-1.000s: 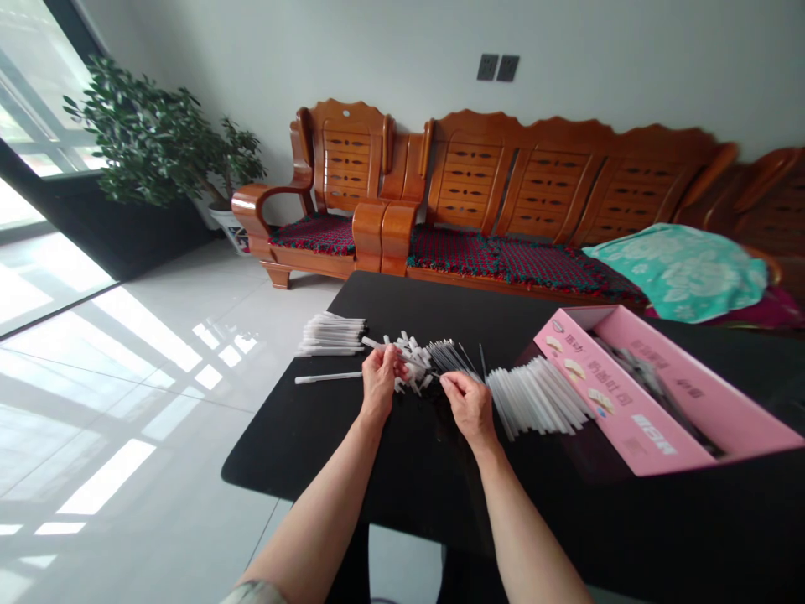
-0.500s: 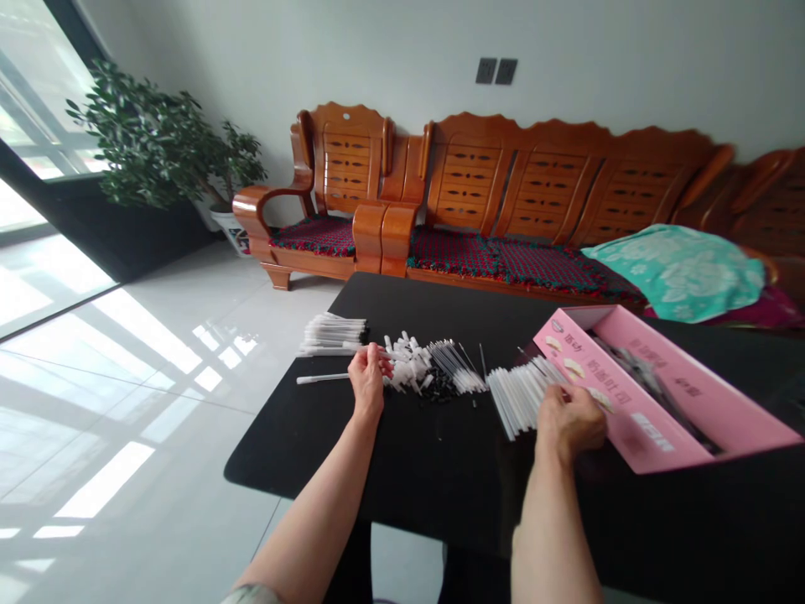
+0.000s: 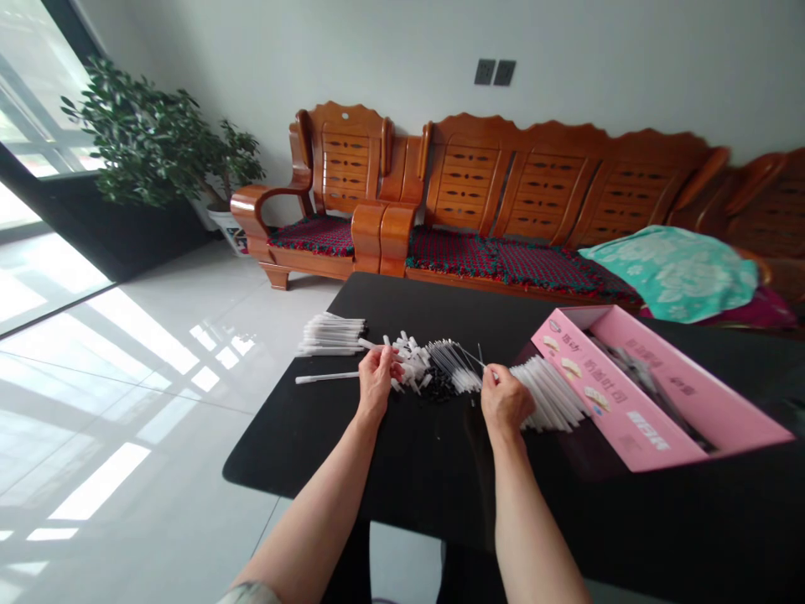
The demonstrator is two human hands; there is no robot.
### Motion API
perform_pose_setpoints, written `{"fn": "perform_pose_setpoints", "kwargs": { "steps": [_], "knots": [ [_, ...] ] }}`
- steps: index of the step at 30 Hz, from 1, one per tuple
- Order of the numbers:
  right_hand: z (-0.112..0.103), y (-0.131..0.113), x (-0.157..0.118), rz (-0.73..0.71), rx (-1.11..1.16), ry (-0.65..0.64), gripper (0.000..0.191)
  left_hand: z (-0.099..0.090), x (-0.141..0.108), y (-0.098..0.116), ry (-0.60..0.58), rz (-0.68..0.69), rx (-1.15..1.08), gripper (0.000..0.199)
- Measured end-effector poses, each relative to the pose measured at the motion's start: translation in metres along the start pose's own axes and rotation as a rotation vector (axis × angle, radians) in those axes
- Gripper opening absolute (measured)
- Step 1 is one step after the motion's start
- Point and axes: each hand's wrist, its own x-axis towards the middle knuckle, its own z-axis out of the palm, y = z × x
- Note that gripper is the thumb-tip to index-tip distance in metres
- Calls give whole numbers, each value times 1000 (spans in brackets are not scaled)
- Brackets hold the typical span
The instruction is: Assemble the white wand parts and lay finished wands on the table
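Note:
My left hand pinches a white plastic pen barrel above the black tabletop. A finished white pen lies just left of that hand, beside a bundle of white pens. My right hand pinches a thin pen refill by the refill pile. Between my hands sit a heap of white pen parts and small black parts. White plastic tubes fan out right of my right hand.
A pink cardboard box stands open at the table's right, its contents partly hidden. Beyond the table's far edge is a carved wooden sofa with a teal cloth. A potted plant stands by the window.
My right hand has moved left from the pink box to the refill pile and closed on a refill. My left hand has lifted slightly and now pinches a barrel.

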Motion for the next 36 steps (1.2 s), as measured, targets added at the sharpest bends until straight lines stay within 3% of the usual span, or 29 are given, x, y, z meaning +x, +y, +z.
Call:
{"fn": "perform_pose_setpoints", "kwargs": {
  "steps": [4,6,9,13,15,19,23,26,32,36],
  "knots": [
    [3,0,2,-15,-76,-98,19,4,-4,3,-156,-70,-49,44],
    [4,-4,-2,-19,-22,-72,21,6,-6,3,-238,-104,-64,44],
    [4,-19,-17,-145,272,-20,31,9,-10,5,-355,-149,-60,42],
    [7,-44,-36,-401,599,-181,34,11,-12,5,-453,-160,-16,38],
    [8,-49,-40,-438,667,-263,30,9,-9,5,-433,-141,-6,35],
    [4,-47,-39,-326,748,-376,30,5,-2,5,-290,-116,-94,32],
    [-3,-47,-40,-321,763,-386,29,6,-5,6,-376,-211,-115,33],
    [-4,-49,-41,-226,882,-591,31,8,-7,8,-429,-242,-94,37],
    [-3,-46,-38,-45,1093,-890,32,0,1,12,-301,-173,-122,42],
    [-8,-48,-38,22,1177,-1082,40,0,-2,12,-421,-211,-59,41]
  ]
}}
